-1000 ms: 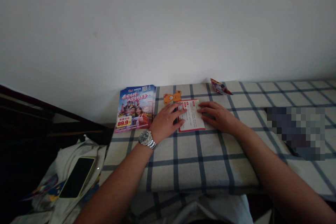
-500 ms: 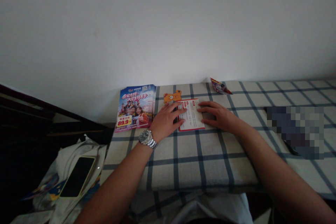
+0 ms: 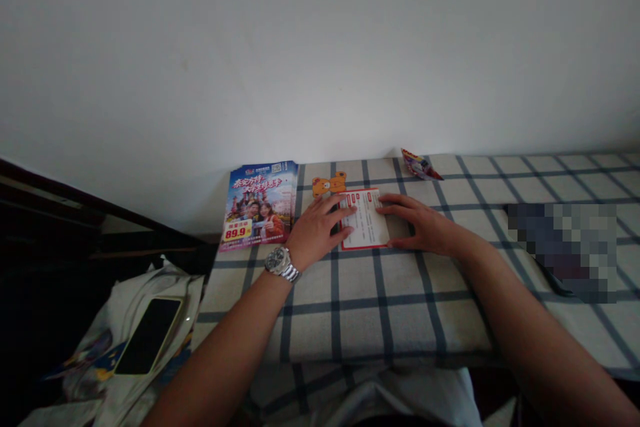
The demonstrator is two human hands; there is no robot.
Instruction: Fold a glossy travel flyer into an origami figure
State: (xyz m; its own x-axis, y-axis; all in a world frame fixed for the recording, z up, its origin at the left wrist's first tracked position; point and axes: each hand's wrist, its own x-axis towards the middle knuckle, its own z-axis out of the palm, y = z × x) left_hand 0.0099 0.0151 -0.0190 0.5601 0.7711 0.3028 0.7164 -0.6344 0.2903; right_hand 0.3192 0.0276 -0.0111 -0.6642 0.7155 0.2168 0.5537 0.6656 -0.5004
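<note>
A small white leaflet [image 3: 366, 223] with a red border and printed text lies flat on the checked tablecloth. My left hand [image 3: 320, 227], with a metal watch [image 3: 281, 263] at the wrist, rests over the leaflet's left edge, its fingers spread on the paper. At the right edge is my right hand [image 3: 417, 223]; its fingers and thumb are apart and their tips touch the paper. Just behind the leaflet sits an orange cartoon bear cutout [image 3: 330, 184], partly covered at its lower edge. To the left of my left hand lies a stack of colourful flyers [image 3: 260, 207].
A crumpled printed piece of paper [image 3: 420, 165] stands near the wall. Farther right on the tablecloth [image 3: 470, 200] is a dark flat object [image 3: 545, 247], partly blurred out. A phone [image 3: 149, 335] lies on pale bags [image 3: 127, 297] below the table's left side.
My right thumb has spread away from the fingers and now sits at the leaflet's lower right corner. My left hand and the leaflet look nearly unmoved.
</note>
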